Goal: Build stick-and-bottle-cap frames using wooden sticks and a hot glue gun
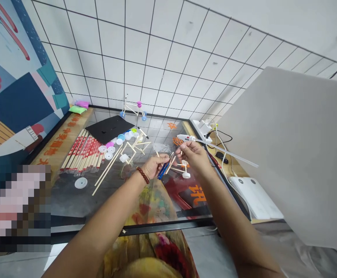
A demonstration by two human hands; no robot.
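Observation:
My left hand (154,166), with a beaded bracelet at the wrist, is closed around blue-handled pliers (163,170), whose metal jaws point up and away. A thin wooden stick (170,166) lies alongside the pliers; whether the same fingers grip it I cannot tell. Close by on the right, my right hand (196,155) pinches a short wooden stick piece (181,153) between thumb and fingers. Beneath the hands, a stick frame with white wheels (186,175) is partly hidden. To the left stands another stick frame (135,146) with a white cap on it.
Wrapped chopsticks (83,152), two bare sticks (107,170), coloured bottle caps (121,137) and a black sheet (109,129) lie left. A stick model with blue wheels (133,108) stands at the back. A glue gun (186,138), cables and a power strip (202,129) sit right.

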